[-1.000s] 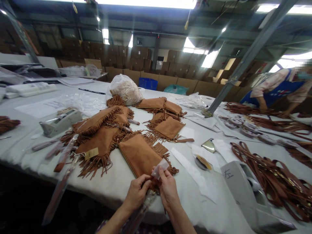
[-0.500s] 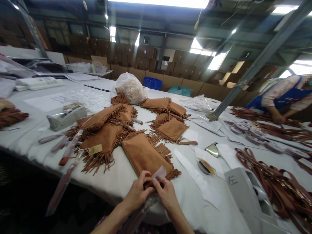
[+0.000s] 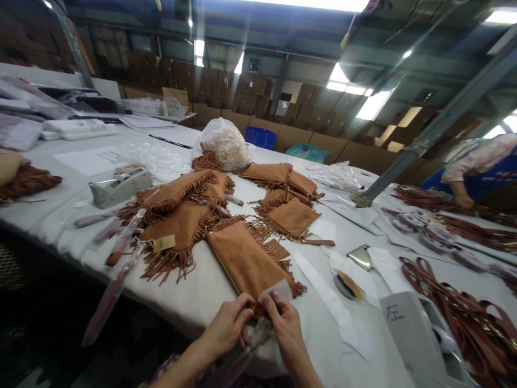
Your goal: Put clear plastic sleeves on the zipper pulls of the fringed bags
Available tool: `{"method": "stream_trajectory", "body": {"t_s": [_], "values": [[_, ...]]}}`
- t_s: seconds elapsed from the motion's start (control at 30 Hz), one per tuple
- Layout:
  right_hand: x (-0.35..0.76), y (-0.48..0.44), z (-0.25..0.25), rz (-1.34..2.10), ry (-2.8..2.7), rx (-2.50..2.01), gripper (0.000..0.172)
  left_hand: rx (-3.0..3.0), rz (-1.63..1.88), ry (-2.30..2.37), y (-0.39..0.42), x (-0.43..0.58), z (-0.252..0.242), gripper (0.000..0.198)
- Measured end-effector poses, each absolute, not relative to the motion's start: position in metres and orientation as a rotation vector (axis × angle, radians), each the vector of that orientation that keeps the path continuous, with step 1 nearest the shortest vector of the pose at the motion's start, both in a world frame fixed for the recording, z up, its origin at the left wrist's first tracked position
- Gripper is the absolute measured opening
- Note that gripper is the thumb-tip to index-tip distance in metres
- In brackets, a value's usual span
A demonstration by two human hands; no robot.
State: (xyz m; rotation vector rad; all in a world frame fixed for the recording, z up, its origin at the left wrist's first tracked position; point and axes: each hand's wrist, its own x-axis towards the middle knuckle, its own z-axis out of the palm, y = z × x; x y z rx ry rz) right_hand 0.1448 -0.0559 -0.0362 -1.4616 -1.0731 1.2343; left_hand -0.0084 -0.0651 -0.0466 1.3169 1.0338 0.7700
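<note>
A tan fringed pouch (image 3: 246, 258) with a zip along its left edge lies in front of me, its near end at my fingers. My left hand (image 3: 228, 326) is closed, pinching the brown end of a strap by that corner; its fingertips are partly hidden. Between finger and thumb, my right hand (image 3: 286, 328) grips a small whitish translucent slip of paper (image 3: 281, 291) against the pouch's corner. From between both hands a plastic-wrapped strap (image 3: 238, 364) hangs towards the table edge.
More fringed pouches (image 3: 173, 221) are heaped to the left, others (image 3: 293, 215) behind. A grey tape dispenser (image 3: 119, 188) stands left, a larger one (image 3: 420, 328) right, near brown straps (image 3: 456, 302). A tape roll (image 3: 348, 284) lies between. A co-worker's hand (image 3: 464, 200) handles straps.
My right hand has shifted slightly right and the slip has swung to the right, showing more of its face. My left fingers have spread a little from the right hand. The view has shifted slightly.
</note>
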Motion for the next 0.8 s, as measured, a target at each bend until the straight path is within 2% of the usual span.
{"method": "stream_trajectory", "body": {"t_s": [0.3, 0.37, 0.43, 0.5, 0.6, 0.7, 0.8], "values": [[0.151, -0.058, -0.031, 1.105, -1.571, -1.563, 0.044, 1.339, 0.901, 0.978, -0.058, -0.011, -0.047, 0.008], [0.152, -0.059, -0.029, 1.142, -1.613, -1.532, 0.043, 1.254, 0.914, 0.921, -0.057, -0.012, -0.050, 0.021], [0.153, -0.060, -0.027, 1.166, -1.616, -1.499, 0.041, 1.175, 0.900, 0.864, -0.055, -0.014, -0.052, 0.042], [0.153, -0.061, -0.026, 1.154, -1.599, -1.478, 0.039, 1.115, 0.872, 0.810, -0.053, -0.014, -0.053, 0.049], [0.151, -0.061, -0.026, 1.107, -1.592, -1.464, 0.039, 1.023, 0.861, 0.807, -0.047, -0.011, -0.055, 0.034], [0.151, -0.061, -0.027, 1.088, -1.617, -1.463, 0.041, 0.972, 0.880, 0.899, -0.045, -0.004, -0.058, 0.031], [0.154, -0.059, -0.026, 1.090, -1.642, -1.426, 0.026, 1.047, 0.905, 0.984, -0.046, -0.001, -0.058, 0.023]]}}
